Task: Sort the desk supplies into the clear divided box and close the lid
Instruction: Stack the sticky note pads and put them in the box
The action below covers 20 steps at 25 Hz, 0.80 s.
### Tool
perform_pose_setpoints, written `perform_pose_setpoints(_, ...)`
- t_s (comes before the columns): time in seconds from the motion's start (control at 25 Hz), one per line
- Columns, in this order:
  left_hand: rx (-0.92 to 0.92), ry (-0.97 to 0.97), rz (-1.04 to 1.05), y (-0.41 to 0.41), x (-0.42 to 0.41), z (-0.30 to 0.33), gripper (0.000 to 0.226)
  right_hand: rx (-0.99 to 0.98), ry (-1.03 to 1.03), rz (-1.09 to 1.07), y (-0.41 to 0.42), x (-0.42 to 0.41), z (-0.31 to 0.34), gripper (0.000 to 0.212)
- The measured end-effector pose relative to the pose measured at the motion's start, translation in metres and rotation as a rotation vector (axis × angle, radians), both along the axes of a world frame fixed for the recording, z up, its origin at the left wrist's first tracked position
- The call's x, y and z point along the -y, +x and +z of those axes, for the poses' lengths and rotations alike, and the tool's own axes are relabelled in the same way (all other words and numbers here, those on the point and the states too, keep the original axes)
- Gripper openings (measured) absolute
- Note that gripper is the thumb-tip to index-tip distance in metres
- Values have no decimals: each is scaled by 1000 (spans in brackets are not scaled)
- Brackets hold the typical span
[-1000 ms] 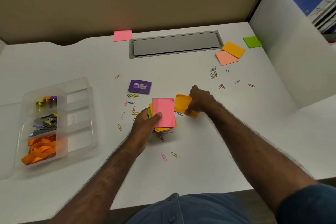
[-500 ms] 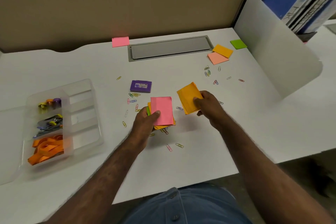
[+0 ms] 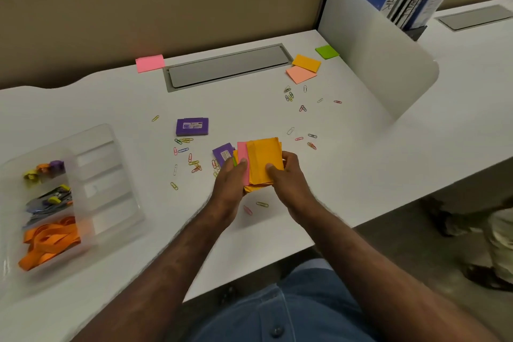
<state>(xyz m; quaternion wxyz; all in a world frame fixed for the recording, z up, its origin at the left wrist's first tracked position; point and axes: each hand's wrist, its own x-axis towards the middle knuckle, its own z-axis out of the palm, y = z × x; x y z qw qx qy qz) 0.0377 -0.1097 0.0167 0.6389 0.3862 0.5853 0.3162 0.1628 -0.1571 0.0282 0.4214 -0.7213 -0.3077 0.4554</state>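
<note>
Desk: white desk (image 3: pixel 347 175), cubicle wall behind.
Hands: your left hand (image 3: pixel 230 178) and right hand (image 3: pixel 286 175) clamp a sticky-note stack (image 3: pixel 262 161) mid-desk.
Done: clear divided box (image 3: pixel 111 203), left edge, lid open, part filled.
Left: paper clips (image 3: pixel 191 159), more notes.

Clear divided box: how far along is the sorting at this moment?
Partly done. The clear divided box has its left compartments filled, orange bands nearest; its right ones look unfilled. In hand: the left hand and right hand both hold a stack of sticky notes. Left: paper clips scattered on the desk, purple packs, pink note, far-right notes, then the lid.
</note>
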Motion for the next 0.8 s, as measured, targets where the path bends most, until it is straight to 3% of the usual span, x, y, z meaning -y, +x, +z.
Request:
perform_pose_setpoints(0.36,-194,-15,-38,41,-14,-2,69,137,30,256,11,-19,-9,73)
perform_pose_setpoints(0.52,-178,-19,-65,56,-35,-3,63,115,73,354,41,-42,-10,90)
perform_pose_setpoints(0.8,-204,-29,-59,94,-80,-3,62,95,98,412,128,-106,-2,62)
